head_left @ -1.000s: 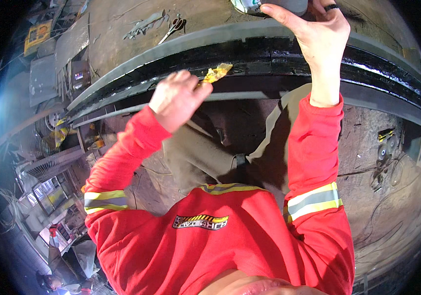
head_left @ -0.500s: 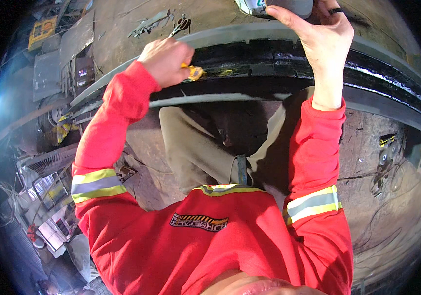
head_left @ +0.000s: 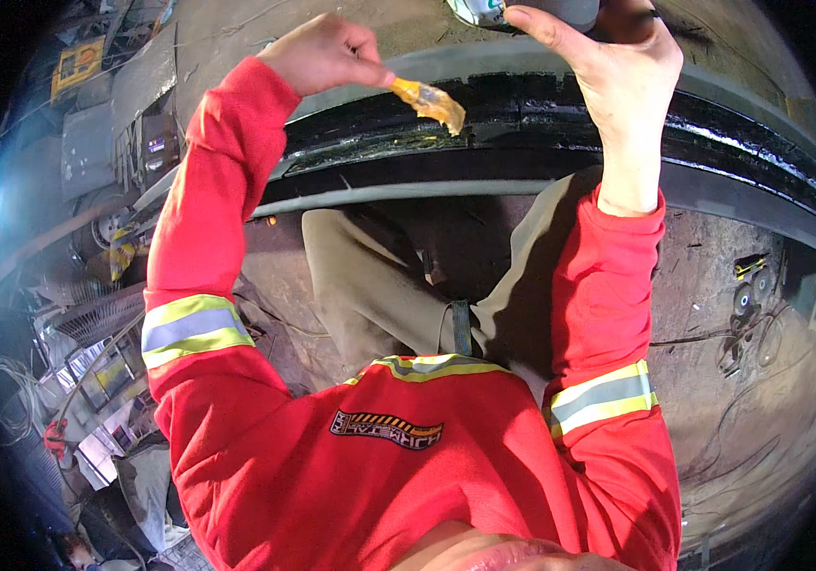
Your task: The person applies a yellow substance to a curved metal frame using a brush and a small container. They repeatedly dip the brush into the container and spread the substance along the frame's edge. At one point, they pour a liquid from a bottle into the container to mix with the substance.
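My left hand (head_left: 327, 55) pinches a small yellow, flat strip (head_left: 430, 103) smeared with grey and brown; its free end points down and right. Below that strip runs a long metal beam (head_left: 513, 124) with a glossy black, wet-looking inner face; I see a gap between the two. At the top edge, my right hand (head_left: 627, 71) is closed around a grey, round container (head_left: 570, 11), thumb on its left side. A white and green container (head_left: 477, 9) stands beside the thumb, cut off by the frame.
My legs (head_left: 370, 276) are on the near side of the beam. On the floor at right lie a yellow and black tool (head_left: 749, 266) and discs with a cable (head_left: 743, 303). Clutter, a coiled hose (head_left: 8, 400) and a yellow box (head_left: 79, 67) fill the left side.
My left hand has moved up, and the yellow strip has swung up and to the right, now showing more of its length. My right hand has shifted slightly up and left with the grey container.
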A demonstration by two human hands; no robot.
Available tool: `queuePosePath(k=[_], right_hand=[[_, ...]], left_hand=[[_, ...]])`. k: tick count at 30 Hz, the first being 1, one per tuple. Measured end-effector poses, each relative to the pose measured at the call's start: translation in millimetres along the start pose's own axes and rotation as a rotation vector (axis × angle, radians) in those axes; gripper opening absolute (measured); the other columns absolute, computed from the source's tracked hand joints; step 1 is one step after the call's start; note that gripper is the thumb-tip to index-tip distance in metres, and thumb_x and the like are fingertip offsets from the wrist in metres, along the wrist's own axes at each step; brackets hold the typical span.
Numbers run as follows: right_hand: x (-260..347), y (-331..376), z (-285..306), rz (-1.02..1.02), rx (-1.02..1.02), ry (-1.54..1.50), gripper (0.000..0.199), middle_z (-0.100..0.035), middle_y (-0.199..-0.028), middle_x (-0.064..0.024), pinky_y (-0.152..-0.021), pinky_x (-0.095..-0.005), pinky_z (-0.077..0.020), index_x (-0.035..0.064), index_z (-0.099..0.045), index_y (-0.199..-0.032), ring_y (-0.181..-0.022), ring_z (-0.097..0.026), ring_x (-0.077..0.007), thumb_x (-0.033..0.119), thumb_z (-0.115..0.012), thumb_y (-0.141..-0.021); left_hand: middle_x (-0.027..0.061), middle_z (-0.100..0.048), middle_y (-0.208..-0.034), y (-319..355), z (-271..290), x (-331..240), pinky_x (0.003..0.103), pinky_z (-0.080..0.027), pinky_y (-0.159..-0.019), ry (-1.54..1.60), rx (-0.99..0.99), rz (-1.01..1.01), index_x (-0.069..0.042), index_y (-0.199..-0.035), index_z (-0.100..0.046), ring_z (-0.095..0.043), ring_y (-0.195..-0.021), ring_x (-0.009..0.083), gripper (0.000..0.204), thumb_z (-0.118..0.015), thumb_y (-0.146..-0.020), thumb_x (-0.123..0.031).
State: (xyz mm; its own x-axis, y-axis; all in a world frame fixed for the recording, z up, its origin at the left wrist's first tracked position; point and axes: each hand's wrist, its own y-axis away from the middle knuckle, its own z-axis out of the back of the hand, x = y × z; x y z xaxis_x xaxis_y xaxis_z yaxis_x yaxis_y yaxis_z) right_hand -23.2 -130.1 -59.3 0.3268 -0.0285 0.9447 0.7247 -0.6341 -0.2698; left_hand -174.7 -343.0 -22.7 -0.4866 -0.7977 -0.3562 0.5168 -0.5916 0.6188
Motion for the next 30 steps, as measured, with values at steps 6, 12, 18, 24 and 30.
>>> queuePosePath(k=[6,12,18,24,30], right_hand=[[-6.4,0.3,-1.7,-0.015,-0.011,-0.037,0.063,-0.067,-0.098,-0.0092,-0.083,-0.0286,-0.0501,-0.0064,-0.061,-0.108,-0.089,-0.063,-0.0144,0.008,-0.092,-0.056],[-15.4,-1.1,-0.2,0.034,-0.018,-0.084,0.063,-0.068,-0.098,-0.0097,-0.083,-0.0286,-0.0503,-0.0064,-0.061,-0.109,-0.089,-0.064,-0.0148,0.007,-0.092,-0.056],[0.3,-1.7,1.5,-0.005,-0.02,0.003,0.063,-0.067,-0.099,-0.0101,-0.083,-0.0284,-0.0503,-0.0068,-0.06,-0.109,-0.089,-0.064,-0.0145,0.006,-0.091,-0.055],[-1.1,-2.0,4.5,-0.034,-0.012,-0.081,0.066,-0.067,-0.099,-0.0105,-0.082,-0.0286,-0.0504,-0.0079,-0.06,-0.11,-0.09,-0.063,-0.0148,0.007,-0.092,-0.055],[-5.4,-2.7,5.9,-0.025,-0.034,-0.027,0.069,-0.067,-0.1,-0.012,-0.082,-0.0292,-0.0508,-0.0092,-0.059,-0.112,-0.091,-0.063,-0.0153,0.009,-0.093,-0.056]], left_hand=[[0.0058,-0.062,-0.065,1.1,-26.9,55.6,0.033,-0.046,-0.064,-0.034,0.023,-0.041,-0.005,-0.073,-0.067,-0.057,-0.066,0.0159,0.028,-0.078,-0.074,-0.031],[0.0107,-0.065,-0.074,15.9,-10.5,14.7,0.036,-0.048,-0.066,-0.388,-0.151,0.028,-0.005,-0.074,-0.065,-0.063,-0.071,0.0245,0.025,-0.076,-0.074,-0.027],[0.0131,-0.066,-0.076,-8.7,-40.1,-2.3,0.037,-0.051,-0.069,-0.226,-0.069,-0.091,-0.003,-0.079,-0.067,-0.066,-0.074,0.0268,0.02,-0.075,-0.074,-0.021],[0.0103,-0.064,-0.07,-23.6,-46.1,-2.9,0.035,-0.05,-0.066,0.018,-0.132,-0.254,-0.002,-0.081,-0.066,-0.065,-0.071,0.0185,0.016,-0.074,-0.078,-0.016],[0.0133,-0.06,-0.066,-22.3,-66.3,-43.0,0.044,-0.047,-0.059,-0.41,-0.256,-0.5,-0.009,-0.079,-0.059,-0.061,-0.066,0.0365,0.014,-0.068,-0.072,-0.015]])
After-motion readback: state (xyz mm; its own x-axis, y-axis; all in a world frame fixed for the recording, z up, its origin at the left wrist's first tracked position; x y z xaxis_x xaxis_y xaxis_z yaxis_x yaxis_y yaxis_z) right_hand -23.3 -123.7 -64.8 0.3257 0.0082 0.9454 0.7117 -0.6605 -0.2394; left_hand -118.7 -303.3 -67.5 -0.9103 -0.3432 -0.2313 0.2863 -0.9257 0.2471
